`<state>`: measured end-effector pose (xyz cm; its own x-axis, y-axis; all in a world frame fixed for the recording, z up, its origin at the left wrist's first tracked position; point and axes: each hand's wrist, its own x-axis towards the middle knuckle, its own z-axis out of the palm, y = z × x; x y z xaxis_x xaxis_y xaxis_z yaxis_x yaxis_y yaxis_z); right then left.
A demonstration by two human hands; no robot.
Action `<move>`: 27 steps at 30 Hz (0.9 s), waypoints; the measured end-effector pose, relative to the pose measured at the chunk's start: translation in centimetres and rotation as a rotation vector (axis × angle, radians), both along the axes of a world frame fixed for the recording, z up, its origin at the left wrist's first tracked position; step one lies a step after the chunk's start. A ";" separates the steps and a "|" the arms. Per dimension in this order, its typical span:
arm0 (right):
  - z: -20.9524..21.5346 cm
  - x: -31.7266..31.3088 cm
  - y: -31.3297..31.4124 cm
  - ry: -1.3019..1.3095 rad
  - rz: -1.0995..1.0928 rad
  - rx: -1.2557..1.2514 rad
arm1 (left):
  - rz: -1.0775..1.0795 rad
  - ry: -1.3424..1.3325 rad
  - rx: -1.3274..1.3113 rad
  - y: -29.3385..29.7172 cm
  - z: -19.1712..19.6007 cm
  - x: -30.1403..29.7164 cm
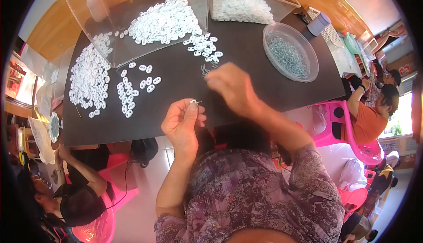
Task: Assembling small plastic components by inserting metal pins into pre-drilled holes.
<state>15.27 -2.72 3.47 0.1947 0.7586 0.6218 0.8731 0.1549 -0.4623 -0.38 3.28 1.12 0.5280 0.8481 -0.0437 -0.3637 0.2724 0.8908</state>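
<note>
Between the thumb and fingers of my left hand (183,118) is a small white oval plastic piece (193,101), with a thin metal screw sticking out to its right. My right hand (232,86) is over the dark table with its fingers drawn together. Its fingertips are at a little heap of loose screws (205,70); whether they pinch one is hidden. Just beyond lies a small pile of white two-holed oval pieces (203,45). More such pieces (127,94) are spread out to the left of my left hand.
A round clear tub (267,44) of screws stands at the right. Clear bins (136,54) hold many white pieces at the back; a large heap (89,77) lies far left. A grey-lidded container (319,24) is at the back right. Other people sit on pink chairs (328,124) at both sides.
</note>
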 end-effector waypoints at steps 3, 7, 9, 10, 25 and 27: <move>-1.6 5.2 0.8 -0.021 -0.292 0.008 | -0.025 -0.005 0.012 0.2 0.2 0.3; -2.7 8.3 2.4 -0.165 -0.360 -0.099 | -0.028 0.004 0.011 0.3 0.2 0.5; -3.8 8.9 3.0 -0.216 -0.365 -0.114 | -0.034 0.009 -0.009 0.3 0.3 0.6; -3.9 8.9 3.3 -0.268 -0.365 -0.133 | -0.031 0.011 -0.007 0.4 0.2 0.6; -0.2 3.4 -0.8 0.930 0.016 -0.239 | -0.015 -0.035 0.021 0.6 1.2 0.8; -0.1 1.8 -1.0 1.011 0.083 -0.197 | -0.038 -0.034 0.029 0.4 1.2 0.8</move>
